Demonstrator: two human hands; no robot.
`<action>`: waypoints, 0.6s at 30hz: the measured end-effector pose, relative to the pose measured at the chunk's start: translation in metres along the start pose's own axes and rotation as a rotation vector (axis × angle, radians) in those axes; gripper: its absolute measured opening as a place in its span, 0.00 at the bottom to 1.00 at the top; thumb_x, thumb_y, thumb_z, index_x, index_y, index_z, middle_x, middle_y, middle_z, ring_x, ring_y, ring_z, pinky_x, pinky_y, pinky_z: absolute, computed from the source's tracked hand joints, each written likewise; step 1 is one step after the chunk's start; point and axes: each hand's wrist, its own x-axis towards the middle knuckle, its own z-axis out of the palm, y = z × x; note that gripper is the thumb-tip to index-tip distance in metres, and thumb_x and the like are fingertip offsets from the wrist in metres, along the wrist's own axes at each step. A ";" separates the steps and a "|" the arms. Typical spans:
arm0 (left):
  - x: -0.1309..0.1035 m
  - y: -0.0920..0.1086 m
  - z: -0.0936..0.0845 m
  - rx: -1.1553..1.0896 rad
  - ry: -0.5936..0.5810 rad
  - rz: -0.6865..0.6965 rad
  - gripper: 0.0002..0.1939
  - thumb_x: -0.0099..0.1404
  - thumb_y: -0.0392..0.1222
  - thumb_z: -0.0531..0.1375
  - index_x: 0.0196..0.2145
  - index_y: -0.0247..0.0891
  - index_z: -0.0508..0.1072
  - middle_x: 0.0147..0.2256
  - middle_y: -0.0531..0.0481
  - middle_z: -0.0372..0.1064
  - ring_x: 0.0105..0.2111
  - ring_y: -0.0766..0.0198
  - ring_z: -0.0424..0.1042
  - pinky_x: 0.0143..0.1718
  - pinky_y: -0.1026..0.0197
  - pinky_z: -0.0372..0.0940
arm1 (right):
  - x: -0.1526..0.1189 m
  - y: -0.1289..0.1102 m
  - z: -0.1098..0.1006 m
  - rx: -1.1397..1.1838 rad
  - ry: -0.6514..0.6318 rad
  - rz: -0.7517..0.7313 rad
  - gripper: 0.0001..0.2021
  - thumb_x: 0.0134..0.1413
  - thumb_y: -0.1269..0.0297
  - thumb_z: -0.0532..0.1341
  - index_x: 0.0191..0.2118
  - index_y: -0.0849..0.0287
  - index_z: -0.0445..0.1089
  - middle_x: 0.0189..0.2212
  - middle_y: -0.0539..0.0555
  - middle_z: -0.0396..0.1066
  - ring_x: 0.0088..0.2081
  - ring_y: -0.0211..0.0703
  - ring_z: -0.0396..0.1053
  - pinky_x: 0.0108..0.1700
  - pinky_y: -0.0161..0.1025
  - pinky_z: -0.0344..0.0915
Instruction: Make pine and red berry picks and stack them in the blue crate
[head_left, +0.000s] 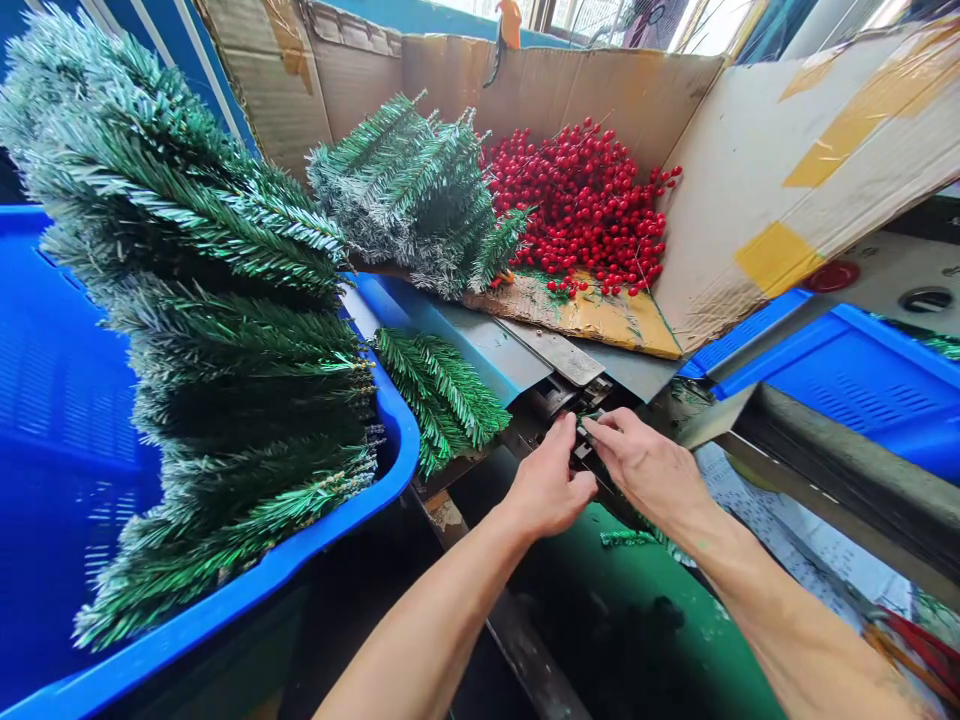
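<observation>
My left hand (551,482) and my right hand (646,458) meet fingertip to fingertip at the small metal jaws of a machine (583,450). Both are closed in a pinch. A bit of green shows at the right fingertips, and a green artificial pine sprig (664,540) trails beneath that hand. What the left fingers press on is hidden. Left of the hands, several green pine sprigs (450,395) lie on the machine's edge. Just beyond the jaws is a flat metal plate (562,352).
A blue crate (401,440) at left holds a tall stack of frosted pine branches (247,330). Behind, an open cardboard box (750,170) holds more frosted branches (420,195) and red berry stems (585,205). A metal trough (817,480) and another blue crate (847,370) stand at right.
</observation>
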 end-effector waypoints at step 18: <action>-0.109 -0.034 0.005 0.082 0.341 0.037 0.21 0.64 0.32 0.53 0.52 0.47 0.67 0.59 0.46 0.58 0.36 0.68 0.73 0.38 0.62 0.72 | -0.005 -0.006 0.027 0.329 0.360 0.177 0.28 0.67 0.54 0.48 0.66 0.65 0.48 0.57 0.68 0.58 0.52 0.57 0.66 0.52 0.52 0.67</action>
